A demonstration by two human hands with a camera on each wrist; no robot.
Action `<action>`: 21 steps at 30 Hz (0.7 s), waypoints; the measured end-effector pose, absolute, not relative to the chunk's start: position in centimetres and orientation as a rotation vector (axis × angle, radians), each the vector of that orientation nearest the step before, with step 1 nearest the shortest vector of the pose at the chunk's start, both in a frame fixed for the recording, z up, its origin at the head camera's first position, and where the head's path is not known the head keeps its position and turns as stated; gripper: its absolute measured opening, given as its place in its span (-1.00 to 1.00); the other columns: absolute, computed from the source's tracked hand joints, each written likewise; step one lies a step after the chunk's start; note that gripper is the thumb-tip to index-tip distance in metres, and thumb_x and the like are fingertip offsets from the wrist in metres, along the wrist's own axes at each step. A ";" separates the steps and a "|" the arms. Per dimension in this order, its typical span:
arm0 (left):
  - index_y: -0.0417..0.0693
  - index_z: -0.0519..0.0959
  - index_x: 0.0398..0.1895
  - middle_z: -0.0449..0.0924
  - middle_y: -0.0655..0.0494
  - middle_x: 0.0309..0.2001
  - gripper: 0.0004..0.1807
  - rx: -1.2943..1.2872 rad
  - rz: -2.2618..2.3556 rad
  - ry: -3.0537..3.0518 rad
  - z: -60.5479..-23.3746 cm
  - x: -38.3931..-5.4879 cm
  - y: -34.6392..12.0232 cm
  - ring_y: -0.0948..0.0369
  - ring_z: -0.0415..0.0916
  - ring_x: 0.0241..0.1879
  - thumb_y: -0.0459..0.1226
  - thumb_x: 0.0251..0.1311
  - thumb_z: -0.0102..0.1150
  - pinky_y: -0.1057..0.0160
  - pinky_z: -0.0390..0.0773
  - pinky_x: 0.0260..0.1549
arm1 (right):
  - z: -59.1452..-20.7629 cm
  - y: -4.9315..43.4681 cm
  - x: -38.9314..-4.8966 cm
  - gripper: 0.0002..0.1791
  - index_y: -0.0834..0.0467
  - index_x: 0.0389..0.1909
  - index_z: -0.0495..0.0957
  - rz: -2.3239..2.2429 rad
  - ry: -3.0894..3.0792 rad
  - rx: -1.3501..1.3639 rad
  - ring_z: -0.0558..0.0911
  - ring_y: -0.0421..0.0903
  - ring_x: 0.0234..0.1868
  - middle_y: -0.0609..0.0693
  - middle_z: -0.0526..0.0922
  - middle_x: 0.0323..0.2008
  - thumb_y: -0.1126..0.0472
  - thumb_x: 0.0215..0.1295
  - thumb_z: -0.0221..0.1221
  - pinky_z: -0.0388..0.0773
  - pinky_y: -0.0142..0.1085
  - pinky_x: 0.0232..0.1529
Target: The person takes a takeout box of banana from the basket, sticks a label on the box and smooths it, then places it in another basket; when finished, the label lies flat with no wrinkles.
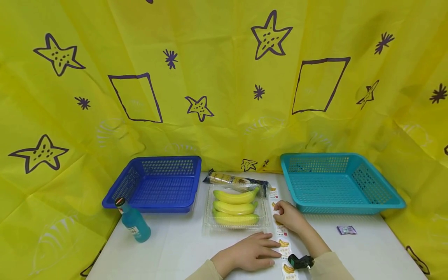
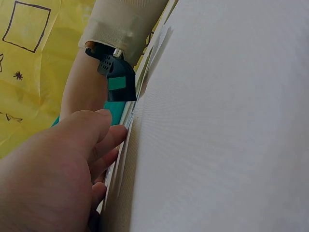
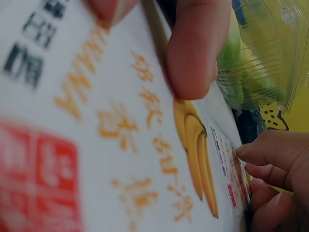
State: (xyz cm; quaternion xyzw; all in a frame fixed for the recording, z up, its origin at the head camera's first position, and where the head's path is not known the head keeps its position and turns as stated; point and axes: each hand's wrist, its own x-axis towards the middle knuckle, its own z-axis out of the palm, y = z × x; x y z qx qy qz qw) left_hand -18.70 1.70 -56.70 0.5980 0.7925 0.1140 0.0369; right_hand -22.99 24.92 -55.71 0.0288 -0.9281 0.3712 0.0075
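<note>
A strip of white banana stickers [image 1: 284, 249] runs front to back along the table beside a clear plastic box [image 1: 266, 217] of yellow-green bananas [image 1: 235, 208]. My left hand [image 1: 253, 252] lies palm down with its fingers spread, fingertips on the strip's left edge. Farther up the strip, my right hand [image 1: 291, 217] pinches at a sticker with curled fingers. In the right wrist view its fingertips sit at the edge of a sticker [image 3: 140, 159] printed with bananas, orange writing and a red square. The left hand [image 3: 277, 169] touches the strip beyond.
A blue basket [image 1: 150, 206] stands back left, with a teal bottle [image 1: 136, 225] in front of it. Back right is a turquoise basket [image 1: 350, 208], with a small purple packet [image 1: 346, 230] before it. A yellow-and-black package [image 1: 227, 179] lies behind the box.
</note>
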 end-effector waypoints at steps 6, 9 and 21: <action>0.39 0.43 0.36 0.28 0.41 0.45 -0.57 1.839 0.343 2.439 -56.8 -18.7 1.7 0.21 0.06 0.53 0.04 0.52 -0.22 0.11 0.10 0.52 | -55.9 25.1 -23.1 -0.79 0.14 -0.28 0.50 1.173 -2.894 0.102 0.36 -0.16 -0.41 -0.04 0.41 -0.45 0.26 0.12 0.33 0.27 -0.36 -0.40; 0.39 0.43 0.36 0.28 0.41 0.45 -0.57 1.840 0.344 2.440 -56.8 -18.7 1.8 0.21 0.06 0.53 0.04 0.52 -0.22 0.12 0.10 0.52 | -56.1 25.1 -23.1 -0.76 0.13 -0.28 0.50 1.178 -2.896 0.097 0.36 -0.16 -0.43 -0.05 0.40 -0.46 0.23 0.10 0.37 0.27 -0.37 -0.42; 0.37 0.44 0.35 0.30 0.39 0.44 -0.57 1.851 0.342 2.435 -56.5 -18.6 1.7 0.19 0.08 0.53 0.03 0.52 -0.21 0.13 0.11 0.51 | -56.4 25.3 -23.3 -0.83 0.15 -0.27 0.51 1.179 -2.877 0.106 0.39 -0.15 -0.38 -0.05 0.43 -0.44 0.30 0.14 0.30 0.30 -0.36 -0.37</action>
